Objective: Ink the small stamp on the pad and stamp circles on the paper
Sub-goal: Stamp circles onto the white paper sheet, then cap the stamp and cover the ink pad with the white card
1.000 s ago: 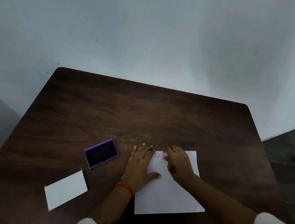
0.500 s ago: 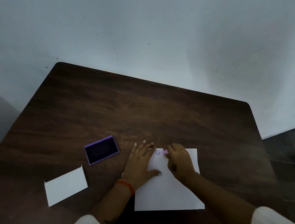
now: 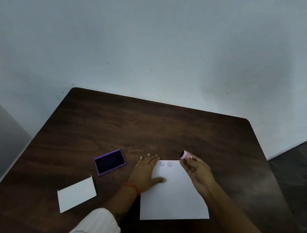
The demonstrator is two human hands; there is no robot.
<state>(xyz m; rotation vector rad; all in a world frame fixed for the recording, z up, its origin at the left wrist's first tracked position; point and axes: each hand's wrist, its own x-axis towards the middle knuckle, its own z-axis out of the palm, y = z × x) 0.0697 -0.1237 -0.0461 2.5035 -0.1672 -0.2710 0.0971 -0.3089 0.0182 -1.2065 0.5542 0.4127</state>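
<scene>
A white sheet of paper [image 3: 173,197] lies on the dark wooden table [image 3: 149,125] in front of me. Two faint purple circles [image 3: 165,164] show side by side near its top left corner. My left hand [image 3: 146,172] lies flat on the sheet's left edge, fingers spread, thumb on the paper. My right hand [image 3: 197,170] is raised above the sheet's top right corner and pinches a small pink round stamp [image 3: 184,154], its dark inked face tilted up and to the left. The purple ink pad [image 3: 110,162] lies open to the left of my left hand.
A smaller white card [image 3: 76,194] lies on the table at the left, below the ink pad. A pale wall rises behind the table's far edge. Dark floor [image 3: 303,169] shows past the table's right edge.
My right hand has lifted the stamp off the paper and moved up and right, turning its face upward. A second circle now shows beside the first. My left hand stays put.
</scene>
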